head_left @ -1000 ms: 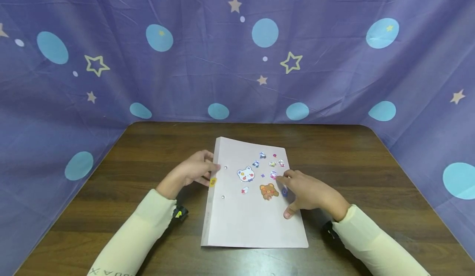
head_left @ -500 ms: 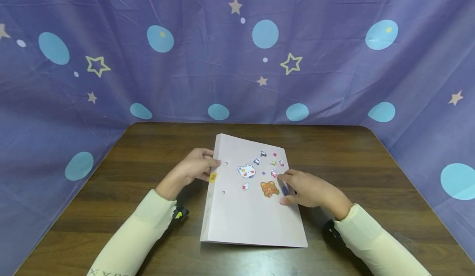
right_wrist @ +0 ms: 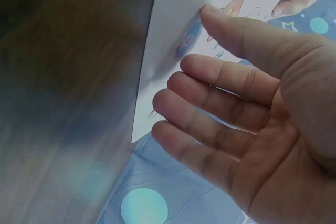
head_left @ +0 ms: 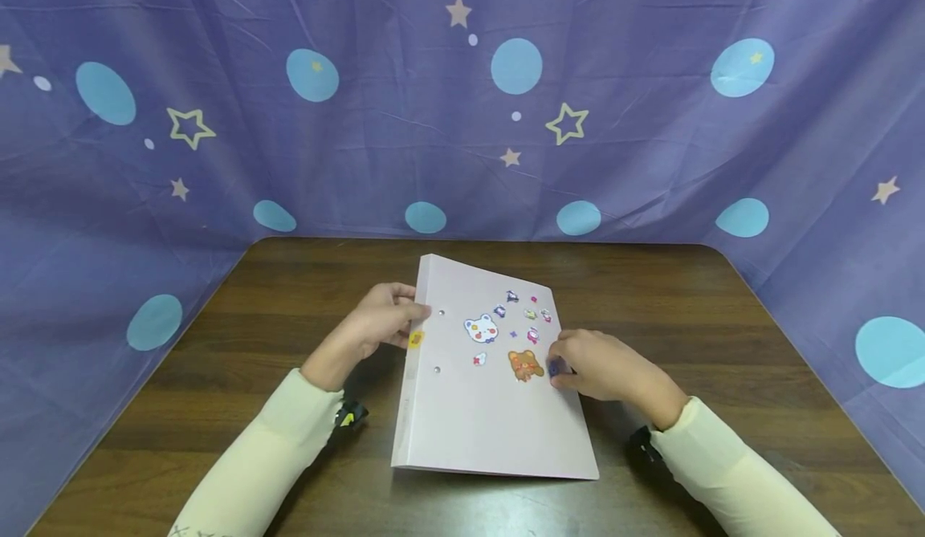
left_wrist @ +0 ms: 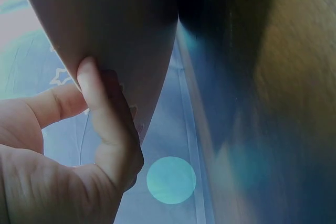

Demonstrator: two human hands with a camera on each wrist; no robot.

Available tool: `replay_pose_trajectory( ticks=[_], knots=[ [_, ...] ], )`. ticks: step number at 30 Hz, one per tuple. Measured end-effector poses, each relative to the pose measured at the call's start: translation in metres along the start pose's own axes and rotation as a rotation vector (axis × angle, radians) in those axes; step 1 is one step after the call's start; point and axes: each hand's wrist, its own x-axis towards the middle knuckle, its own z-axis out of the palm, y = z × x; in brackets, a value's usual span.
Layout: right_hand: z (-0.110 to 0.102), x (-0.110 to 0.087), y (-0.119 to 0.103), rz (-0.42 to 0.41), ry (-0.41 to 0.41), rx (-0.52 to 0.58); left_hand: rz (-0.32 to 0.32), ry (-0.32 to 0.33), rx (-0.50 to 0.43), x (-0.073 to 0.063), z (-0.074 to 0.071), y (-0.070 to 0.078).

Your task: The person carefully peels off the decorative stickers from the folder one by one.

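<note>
**Two hands on the job: steady on one side, gentle on the other**

Head view: the white folder (head_left: 491, 433) sits roughly mid-tabletop (head_left: 289, 304), a bit askew. Left hand (head_left: 376, 320) has the spine pinched, thumb on the cover, just above that yellow label (head_left: 415, 339). Right hand (head_left: 607, 367) is at the opposite edge, thumb and index finger either side of a round blue button (head_left: 554, 368), right next to the brown bear sticker (head_left: 525, 366). Looks to me like the step in hand is getting a good purchase on that button. I'd let the left do the bracing and not let it twist the cover.

Left wrist view: it's a proper pinch on the spine edge, and there's a wedge of daylight under the folder, so that far end is off the tabletop. Fine, but a raised spine could rock under sideways pressure, so I'd use a firm grip, not a crushing one. Cover looks thin enough to bow.

Right wrist view: thumb and fingers are apart, the button in the gap. Thumb tip seems to be on or right by the cover; can't tell if anything actually touches the button. My tip: come in square, fingertips only, low and close to the button's rim, so the bear doesn't get scuffed.
</note>
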Motion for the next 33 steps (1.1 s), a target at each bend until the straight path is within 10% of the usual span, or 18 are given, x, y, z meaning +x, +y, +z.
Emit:
replay_pose_trajectory(
  ticks=[33],
  knots=[
    [0.016,0.003,-0.009,-0.087,0.122,-0.283,0.012,-0.015,0.018,0.001,0.001,-0.002]
  ],
)
